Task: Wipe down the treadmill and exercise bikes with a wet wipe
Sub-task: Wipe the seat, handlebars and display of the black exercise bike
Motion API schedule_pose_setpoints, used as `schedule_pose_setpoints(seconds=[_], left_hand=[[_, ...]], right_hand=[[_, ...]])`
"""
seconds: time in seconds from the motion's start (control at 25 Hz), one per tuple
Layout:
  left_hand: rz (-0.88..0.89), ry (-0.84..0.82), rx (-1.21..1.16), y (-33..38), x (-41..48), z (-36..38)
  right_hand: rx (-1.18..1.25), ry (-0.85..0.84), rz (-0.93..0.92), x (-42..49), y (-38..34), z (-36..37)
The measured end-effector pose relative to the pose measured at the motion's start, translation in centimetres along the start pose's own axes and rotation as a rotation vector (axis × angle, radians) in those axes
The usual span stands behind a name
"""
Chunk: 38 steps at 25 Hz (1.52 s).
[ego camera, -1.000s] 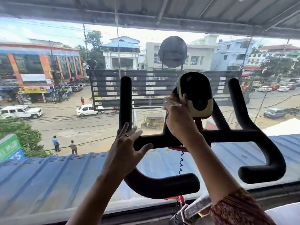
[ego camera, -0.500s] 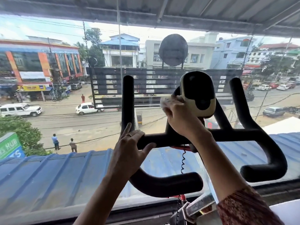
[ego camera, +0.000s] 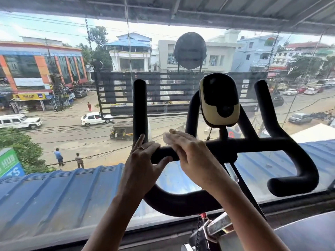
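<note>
The exercise bike's black handlebar (ego camera: 262,144) fills the middle of the view, with a black and cream console (ego camera: 219,102) mounted above its crossbar. My right hand (ego camera: 192,156) lies on the crossbar left of the console stem, its fairly straight fingers pressing a white wet wipe (ego camera: 167,138) against the bar. Only the wipe's left edge shows past the fingertips. My left hand (ego camera: 143,163) rests on the bar where the left upright horn meets the crossbar, fingers laid over the top and thumb stretched underneath. The two hands almost touch.
A large window pane (ego camera: 54,160) stands right behind the handlebar, with a street and a blue roof outside. Below are the bike's metal stem clamp (ego camera: 219,226), a coiled black cable (ego camera: 199,230) and a grey rounded surface (ego camera: 308,232) at the lower right.
My right hand has come down with the wipe from the left side of the console to the crossbar. My left hand has slid up onto the bar at the left horn's base.
</note>
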<state>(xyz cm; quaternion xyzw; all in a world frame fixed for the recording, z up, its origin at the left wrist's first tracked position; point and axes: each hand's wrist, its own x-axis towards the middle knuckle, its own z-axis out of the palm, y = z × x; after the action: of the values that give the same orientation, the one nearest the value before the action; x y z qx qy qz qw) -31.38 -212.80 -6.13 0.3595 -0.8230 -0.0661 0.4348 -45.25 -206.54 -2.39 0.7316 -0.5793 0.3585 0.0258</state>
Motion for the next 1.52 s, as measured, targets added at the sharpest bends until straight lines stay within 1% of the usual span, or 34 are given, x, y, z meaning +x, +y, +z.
schedule_pose_setpoints(seconds=[0.08, 0.12, 0.2, 0.24, 0.28, 0.36, 0.4, 0.44, 0.48, 0.52, 0.56, 0.6, 0.72, 0.76, 0.88, 0.96, 1.08, 1.16, 1.2, 1.32, 1.36, 1.44, 1.52], left_hand=[[0.051, -0.015, -0.015, -0.1, 0.0, 0.0], [0.052, -0.034, -0.015, 0.0, 0.0, -0.1], [0.004, -0.056, 0.021, -0.4, 0.0, 0.0], [-0.034, -0.068, 0.056, -0.4, 0.0, -0.1], [-0.063, -0.072, 0.091, -0.3, -0.1, -0.1], [-0.066, -0.091, 0.154, 0.6, 0.0, 0.1], [-0.047, -0.108, 0.184, 1.4, 0.1, 0.2], [-0.024, -0.123, 0.213, 2.2, 0.3, 0.4], [-0.010, -0.135, 0.233, 2.8, 0.5, 0.6], [-0.002, -0.135, 0.231, 3.3, 0.7, 0.9], [0.006, -0.136, 0.214, 3.5, 0.9, 1.2], [0.020, -0.141, 0.199, 3.7, 1.1, 1.5], [0.080, -0.195, 0.159, 4.3, 1.3, 2.1], [0.102, -0.209, 0.141, 4.5, 1.2, 2.5], [0.157, -0.201, 0.101, 5.5, 1.1, 3.4], [0.207, -0.175, 0.094, 6.0, 1.5, 4.2], [0.220, -0.193, 0.139, 6.5, 2.0, 5.7], [0.240, -0.189, 0.220, 6.5, 2.0, 6.4], [0.251, -0.180, 0.253, 6.4, 2.0, 6.5], [0.262, -0.183, 0.297, 5.8, 2.0, 6.9], [0.277, -0.177, 0.317, 5.6, 2.1, 7.0], [0.299, -0.163, 0.338, 5.2, 2.0, 7.1], [0.318, -0.160, 0.338, 5.0, 1.9, 7.0]], right_hand=[[-0.079, -0.184, -0.041, 0.6, 1.0, 0.9], [-0.095, -0.217, -0.058, 0.4, 1.5, 1.1], [-0.062, -0.207, -0.077, -0.8, 2.5, 0.7], [-0.052, -0.184, -0.050, -1.7, 3.0, -0.2], [-0.107, -0.133, -0.001, -2.5, 3.5, -1.3], [-0.283, 0.071, 0.133, -2.8, 4.6, -3.1], [-0.283, 0.149, 0.151, -2.4, 5.0, -3.4], [-0.229, 0.170, 0.126, -1.9, 5.1, -3.5], [-0.200, 0.120, 0.071, -1.6, 5.1, -2.9], [-0.231, 0.022, 0.023, -1.3, 4.9, -2.1], [-0.298, -0.013, -0.024, -1.5, 5.1, -1.1], [-0.345, 0.002, -0.054, -1.9, 5.5, -0.5], [-0.336, 0.080, -0.032, -4.1, 8.0, -1.5], [-0.333, 0.144, 0.002, -4.9, 8.9, -2.2], [-0.235, 0.351, 0.210, -6.3, 11.1, -3.1], [-0.186, 0.392, 0.266, -6.4, 11.3, -2.5], [-0.196, 0.356, 0.223, -7.1, 10.8, -1.7], [-0.146, 0.291, 0.208, -8.5, 10.1, -2.4], [-0.104, 0.289, 0.201, -9.0, 9.8, -2.9], [-0.048, 0.396, 0.106, -8.4, 9.4, -3.4], [-0.042, 0.394, 0.083, -7.8, 9.2, -3.0], [-0.054, 0.315, 0.068, -7.2, 8.9, -1.6], [-0.152, 0.218, 0.064, -7.7, 8.8, -1.0]])
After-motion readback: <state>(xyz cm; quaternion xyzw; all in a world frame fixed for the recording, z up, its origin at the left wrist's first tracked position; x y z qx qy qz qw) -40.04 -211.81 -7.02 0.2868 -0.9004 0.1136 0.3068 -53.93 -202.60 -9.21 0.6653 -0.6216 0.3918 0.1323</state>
